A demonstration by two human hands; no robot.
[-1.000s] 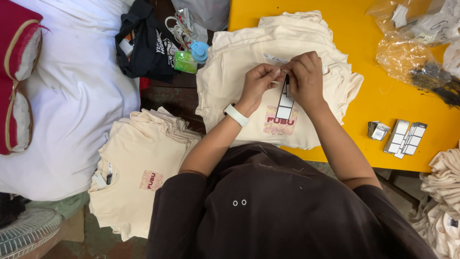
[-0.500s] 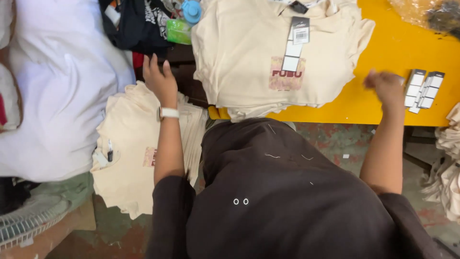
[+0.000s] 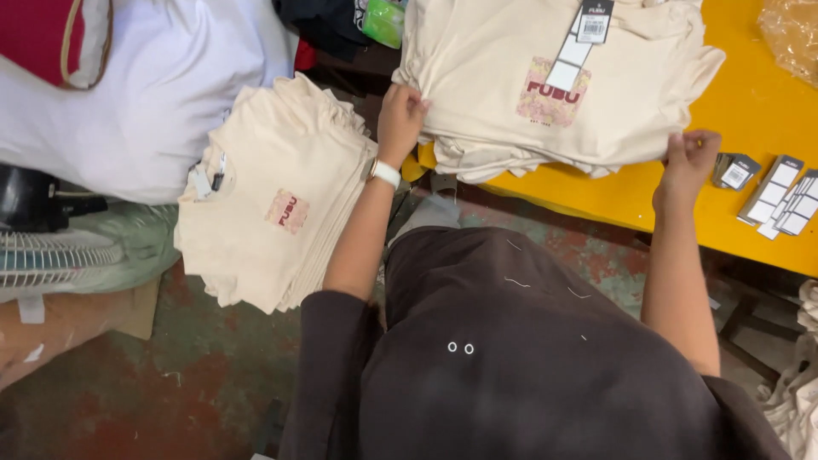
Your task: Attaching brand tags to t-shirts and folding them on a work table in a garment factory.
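Head view. A stack of cream T-shirts (image 3: 545,102) is seen at upper centre of the frame, lying on the yellow bench (image 3: 733,196); a hang tag (image 3: 578,43) rests on the top shirt above its chest print. The left hand (image 3: 400,115) is closed on the stack's left edge, fingers curled over the folded layers. The right hand (image 3: 688,162) is pinched on the lower right corner of the stack, fingers bent. The near edge of the stack overhangs the bench front.

Risks, as judged: the grip appears to take only some layers, so lower shirts could be left behind or slide off the overhang to the floor (image 3: 170,383). The loose tag could be snagged or creased. The small tag packs (image 3: 780,192) just beside the right hand could be swept off. A second shirt pile (image 3: 273,196) at centre left could be knocked.
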